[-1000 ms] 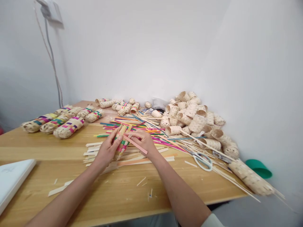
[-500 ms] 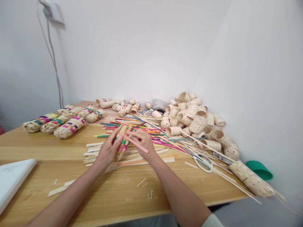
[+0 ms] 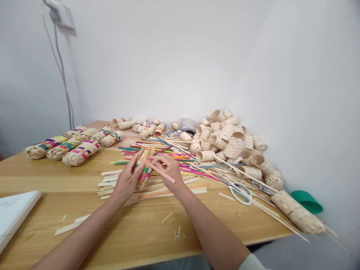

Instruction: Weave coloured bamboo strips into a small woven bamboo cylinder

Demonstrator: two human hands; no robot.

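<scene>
A: Type of location?
B: Small craft workshop, basket weaving.
A: Identifying features?
B: Wooden worktable (image 3: pixel 135 240) against bare white walls (image 3: pixel 168 56). Heap of plain woven tubes (image 3: pixel 230 140) at far right. Colour-banded woven rolls (image 3: pixel 75 150) in a row at left. Dyed strips (image 3: pixel 157 148) spread mid-table, scissors (image 3: pixel 240 191) beside. Half-woven piece (image 3: pixel 144 169) and pink strip (image 3: pixel 163 173) in work at centre. Offcuts (image 3: pixel 67 227) scattered along front edge.

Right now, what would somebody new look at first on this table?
Probably the left hand and right hand, mid-table, holding a half-woven basket piece. Behind them lie bright coloured strips, and pale woven tubes heap in the far right corner.
</scene>
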